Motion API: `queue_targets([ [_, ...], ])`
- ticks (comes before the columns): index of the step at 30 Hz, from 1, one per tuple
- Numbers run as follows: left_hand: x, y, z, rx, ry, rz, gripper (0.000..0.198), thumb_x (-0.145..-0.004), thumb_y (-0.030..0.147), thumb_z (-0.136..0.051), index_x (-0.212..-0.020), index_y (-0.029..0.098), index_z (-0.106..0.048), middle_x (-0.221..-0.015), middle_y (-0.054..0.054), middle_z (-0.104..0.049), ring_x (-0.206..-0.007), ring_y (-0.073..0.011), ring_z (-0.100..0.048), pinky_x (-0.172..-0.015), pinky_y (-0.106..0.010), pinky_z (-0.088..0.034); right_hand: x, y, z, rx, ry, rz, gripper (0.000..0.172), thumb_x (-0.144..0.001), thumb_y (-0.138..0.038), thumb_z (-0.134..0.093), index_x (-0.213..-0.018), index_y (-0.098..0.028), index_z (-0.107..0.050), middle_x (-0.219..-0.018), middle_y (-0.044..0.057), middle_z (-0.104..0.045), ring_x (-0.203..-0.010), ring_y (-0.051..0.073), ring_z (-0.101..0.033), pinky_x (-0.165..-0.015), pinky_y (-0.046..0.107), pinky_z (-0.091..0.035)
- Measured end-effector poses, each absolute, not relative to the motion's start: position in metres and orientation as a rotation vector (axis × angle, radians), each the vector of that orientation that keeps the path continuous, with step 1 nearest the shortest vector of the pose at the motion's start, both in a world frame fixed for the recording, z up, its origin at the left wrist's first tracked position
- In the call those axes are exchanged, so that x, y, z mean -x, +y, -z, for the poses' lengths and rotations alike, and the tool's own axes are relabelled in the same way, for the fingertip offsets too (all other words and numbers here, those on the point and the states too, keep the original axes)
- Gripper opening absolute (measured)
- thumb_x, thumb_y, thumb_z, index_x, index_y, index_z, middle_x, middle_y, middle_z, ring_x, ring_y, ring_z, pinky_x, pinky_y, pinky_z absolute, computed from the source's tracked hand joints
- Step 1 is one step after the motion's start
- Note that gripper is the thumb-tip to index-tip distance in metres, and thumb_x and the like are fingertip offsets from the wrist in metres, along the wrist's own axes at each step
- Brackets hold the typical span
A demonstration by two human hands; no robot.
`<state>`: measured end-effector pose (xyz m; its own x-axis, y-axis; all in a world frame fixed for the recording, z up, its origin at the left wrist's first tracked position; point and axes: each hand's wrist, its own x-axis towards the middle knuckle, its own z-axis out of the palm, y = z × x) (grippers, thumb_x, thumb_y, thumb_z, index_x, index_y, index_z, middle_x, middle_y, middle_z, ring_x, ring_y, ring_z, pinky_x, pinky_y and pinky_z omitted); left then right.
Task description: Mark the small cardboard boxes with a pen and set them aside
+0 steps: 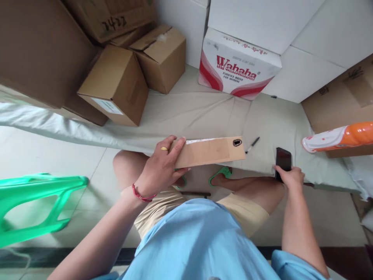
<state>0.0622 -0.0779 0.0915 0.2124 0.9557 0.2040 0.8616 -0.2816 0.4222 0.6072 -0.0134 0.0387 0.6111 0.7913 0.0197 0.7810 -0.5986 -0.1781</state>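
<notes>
My left hand [164, 165], with a ring and a red bracelet, grips the left end of a long, narrow cardboard box [208, 152]. The box lies at the near edge of the cloth-covered surface, with a white label strip along its far edge and a dark-rimmed hole at its right end. To the right, my right hand [291, 176] holds a dark phone [283, 160] between thumb and fingers. A dark pen [252, 144] lies on the cloth between the box and the phone.
Brown cartons [116, 81] stand at the back left. A white and red Wahaba box [237, 64] stands against white boxes behind. An orange and white bottle [339, 136] is at the right. A green plastic stool [64, 184] stands on the floor at the left.
</notes>
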Motion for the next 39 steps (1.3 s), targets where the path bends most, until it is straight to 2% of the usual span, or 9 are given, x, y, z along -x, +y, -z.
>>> queue_targets([
  [4, -0.06, -0.083, -0.088, -2.248, 1.738, -0.676, 0.087, -0.093, 0.042, -0.077, -0.166, 0.026, -0.033, -0.155, -0.023, -0.046, -0.145, -0.0452, -0.051, -0.117, -0.062, -0.054, -0.599, -0.044, -0.045, 2.677, -1.237, -0.128, 0.08, -0.061, -0.057, -0.085, -0.122, -0.007, -0.069, -0.118, 0.031, -0.071, -0.128, 0.051, -0.062, -0.107, 0.062, -0.054],
  [7, -0.06, -0.083, -0.089, -2.255, 1.758, -0.668, 0.086, -0.093, 0.044, -0.076, -0.165, 0.026, -0.034, -0.154, -0.022, -0.047, -0.143, -0.0448, -0.054, -0.116, -0.061, -0.054, -0.572, -0.075, -0.049, 2.562, -1.24, -0.209, 0.08, -0.063, -0.064, -0.083, -0.123, -0.014, -0.066, -0.114, 0.022, -0.072, -0.114, 0.044, -0.07, -0.098, 0.058, -0.059],
  [11, -0.063, -0.081, -0.091, -2.257, 1.759, -0.658, 0.084, -0.094, 0.045, -0.074, -0.165, 0.027, -0.033, -0.154, -0.021, -0.047, -0.142, -0.0443, -0.055, -0.117, -0.061, -0.054, -0.502, -0.108, -0.069, 2.09, -1.333, -0.389, 0.087, -0.072, -0.067, -0.081, -0.14, -0.022, -0.053, -0.124, 0.016, -0.07, -0.106, 0.035, -0.074, -0.089, 0.05, -0.064],
  [14, -0.067, -0.081, -0.091, -2.25, 1.785, -0.67, 0.083, -0.096, 0.043, -0.072, -0.166, 0.029, -0.03, -0.153, -0.02, -0.046, -0.143, -0.0442, -0.054, -0.117, -0.06, -0.054, -0.442, -0.111, -0.095, 1.847, -1.507, -0.275, 0.083, -0.072, -0.063, -0.085, -0.139, -0.025, -0.054, -0.133, 0.017, -0.064, -0.11, 0.034, -0.072, -0.091, 0.05, -0.063],
  [17, -0.071, -0.085, -0.091, -2.249, 1.816, -0.673, 0.084, -0.096, 0.041, -0.072, -0.167, 0.029, -0.028, -0.153, -0.021, -0.046, -0.142, -0.0449, -0.053, -0.116, -0.061, -0.054, -0.399, -0.098, -0.118, 1.653, -1.641, -0.101, 0.077, -0.074, -0.055, -0.088, -0.137, -0.023, -0.055, -0.13, 0.017, -0.062, -0.114, 0.035, -0.069, -0.096, 0.054, -0.062],
  [23, -0.072, -0.09, -0.093, -2.264, 1.816, -0.613, 0.084, -0.096, 0.043, -0.072, -0.167, 0.026, -0.03, -0.152, -0.022, -0.047, -0.139, -0.0439, -0.057, -0.116, -0.06, -0.054, -0.365, -0.081, -0.124, 1.51, -1.74, 0.015, 0.072, -0.082, -0.046, -0.083, -0.141, -0.021, -0.051, -0.133, 0.018, -0.058, -0.122, 0.035, -0.063, -0.102, 0.057, -0.058],
  [30, -0.069, -0.082, -0.091, -2.22, 1.811, -0.645, 0.083, -0.094, 0.048, -0.074, -0.163, 0.019, -0.039, -0.152, -0.024, -0.048, -0.141, -0.0457, -0.055, -0.117, -0.059, -0.053, -0.361, -0.084, -0.12, 1.498, -1.755, 0.019, 0.073, -0.084, -0.044, -0.082, -0.144, -0.02, -0.049, -0.135, 0.018, -0.056, -0.124, 0.035, -0.061, -0.106, 0.06, -0.056],
  [39, -0.071, -0.079, -0.094, -2.266, 1.761, -0.681, 0.084, -0.096, 0.047, -0.074, -0.165, 0.018, -0.037, -0.15, -0.025, -0.049, -0.141, -0.0459, -0.055, -0.116, -0.063, -0.053, -0.373, -0.085, -0.121, 1.525, -1.715, -0.017, 0.072, -0.082, -0.052, -0.084, -0.139, -0.021, -0.053, -0.133, 0.017, -0.059, -0.122, 0.033, -0.064, -0.104, 0.056, -0.058],
])
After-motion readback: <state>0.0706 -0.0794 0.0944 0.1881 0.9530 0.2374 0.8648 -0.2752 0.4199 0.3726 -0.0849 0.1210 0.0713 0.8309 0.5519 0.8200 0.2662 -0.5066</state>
